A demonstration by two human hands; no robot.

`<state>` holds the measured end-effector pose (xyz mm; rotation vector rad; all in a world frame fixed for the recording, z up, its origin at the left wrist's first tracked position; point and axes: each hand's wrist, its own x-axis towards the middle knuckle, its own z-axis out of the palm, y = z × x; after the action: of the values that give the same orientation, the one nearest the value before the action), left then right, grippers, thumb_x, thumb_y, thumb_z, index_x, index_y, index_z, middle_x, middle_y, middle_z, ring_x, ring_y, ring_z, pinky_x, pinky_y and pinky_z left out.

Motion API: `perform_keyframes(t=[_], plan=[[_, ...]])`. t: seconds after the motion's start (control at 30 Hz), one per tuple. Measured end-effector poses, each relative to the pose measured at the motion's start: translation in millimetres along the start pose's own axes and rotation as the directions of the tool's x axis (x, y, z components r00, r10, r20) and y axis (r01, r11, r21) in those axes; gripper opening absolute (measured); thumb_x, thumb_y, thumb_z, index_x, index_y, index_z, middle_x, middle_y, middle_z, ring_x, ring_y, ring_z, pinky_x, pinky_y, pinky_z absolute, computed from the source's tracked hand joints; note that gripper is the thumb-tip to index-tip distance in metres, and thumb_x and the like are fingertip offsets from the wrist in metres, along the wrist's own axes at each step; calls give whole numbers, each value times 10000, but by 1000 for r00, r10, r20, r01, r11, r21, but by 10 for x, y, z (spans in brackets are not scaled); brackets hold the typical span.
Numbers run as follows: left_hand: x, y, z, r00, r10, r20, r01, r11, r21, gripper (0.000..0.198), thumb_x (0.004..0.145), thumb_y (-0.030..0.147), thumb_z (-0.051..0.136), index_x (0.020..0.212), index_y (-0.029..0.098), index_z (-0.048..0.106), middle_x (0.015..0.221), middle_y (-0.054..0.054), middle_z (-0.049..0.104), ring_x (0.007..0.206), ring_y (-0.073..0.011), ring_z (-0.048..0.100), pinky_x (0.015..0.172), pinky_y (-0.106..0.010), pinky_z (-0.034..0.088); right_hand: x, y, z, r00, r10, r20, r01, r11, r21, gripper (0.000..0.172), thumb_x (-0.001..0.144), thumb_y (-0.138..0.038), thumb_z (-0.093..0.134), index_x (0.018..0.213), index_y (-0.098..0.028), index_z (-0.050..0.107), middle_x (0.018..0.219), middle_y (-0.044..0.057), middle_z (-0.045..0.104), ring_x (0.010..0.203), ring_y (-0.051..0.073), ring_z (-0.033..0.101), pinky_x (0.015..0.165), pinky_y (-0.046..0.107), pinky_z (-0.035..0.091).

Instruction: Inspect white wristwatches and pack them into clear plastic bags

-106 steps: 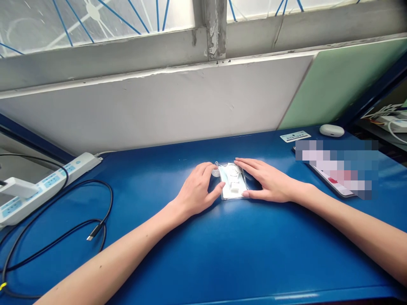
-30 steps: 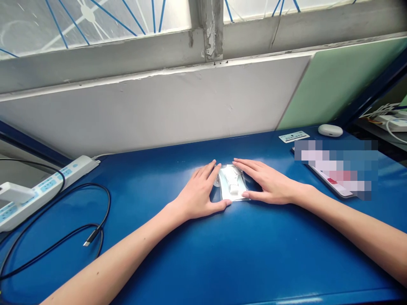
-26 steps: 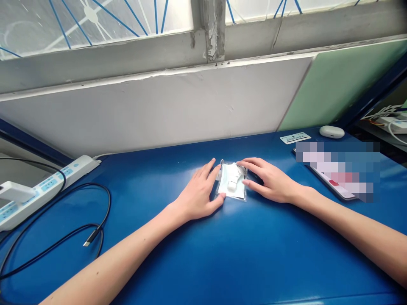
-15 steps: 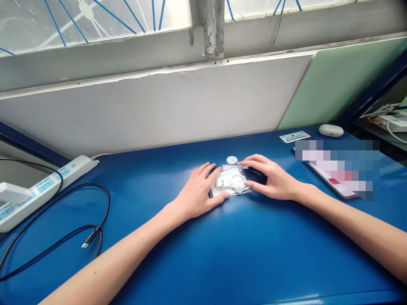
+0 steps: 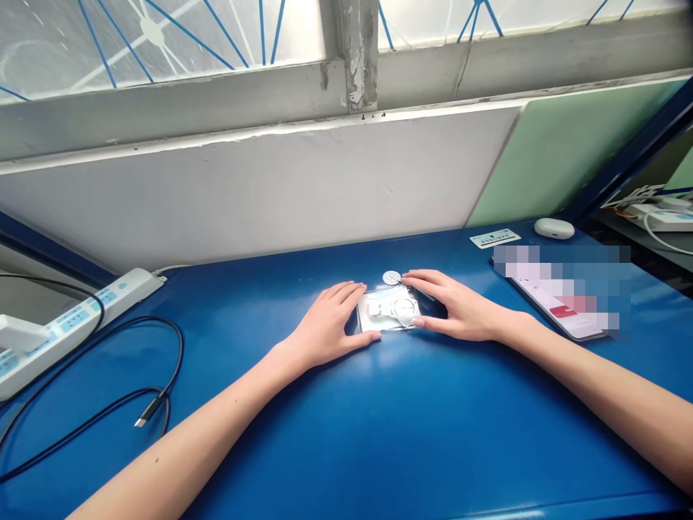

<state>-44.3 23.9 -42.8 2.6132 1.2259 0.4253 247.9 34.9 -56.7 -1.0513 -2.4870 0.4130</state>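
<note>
A small clear plastic packet [image 5: 387, 300] lies on the blue table, with a white rectangular piece and a white ring-shaped coil showing inside; I cannot make out their kind. My left hand [image 5: 330, 321] rests at the packet's left edge, its fingers stretched along the far side and the thumb apart on the near side. At the right edge is my right hand [image 5: 455, 307], thumb touching the packet's near right corner and fingers spread toward its far side. A white round tag [image 5: 392, 278] sits just beyond the packet, by my right fingertips.
To the left lie a white power strip [image 5: 81, 318] with a white plug and a looped black cable [image 5: 176, 361]. On the right are a phone [image 5: 560, 307], partly blurred out, a printed card [image 5: 494, 238] and a white earbud case [image 5: 554, 228]. A pale wall panel [image 5: 271, 195] stands behind the table.
The view has tilted and shifted slightly. The packet looks flatter beneath my hands, and the fingers of my left hand have drawn closer together; both hands stay at its sides.
</note>
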Motion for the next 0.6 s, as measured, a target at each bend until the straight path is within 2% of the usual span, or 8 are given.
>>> perform_keyframes(t=[0.3,0.47,0.6], plan=[[-11,1,13,1000,-20,-5,20,1000,5,770,862,604,645,1445,136,458,1492,-186,482,1394,-361,430,1132,-536,381,3,-4,31,1000,2,9,-1,999,-41,720,909,-537,579,1511,-184,399,1507,191,465,1370,364,457,1090,548,441],[-13,-2,1,999,39,-5,-39,999,5,812,820,616,685,1448,156,453,1487,-182,488,1392,-368,429,1137,-539,371,-3,10,56,1000,-1,-10,1,999,-52,714,915,-529,573,1519,-200,381,1510,188,459,1368,369,459,1087,562,439],[-13,6,-6,999,39,-8,-39,999,4,743,847,572,674,1433,165,465,1482,-168,498,1396,-353,428,1144,-529,364,-3,15,62,1000,-7,0,7,998,-70,702,929,-519,552,1526,-198,369,1522,184,447,1377,368,447,1097,563,425]])
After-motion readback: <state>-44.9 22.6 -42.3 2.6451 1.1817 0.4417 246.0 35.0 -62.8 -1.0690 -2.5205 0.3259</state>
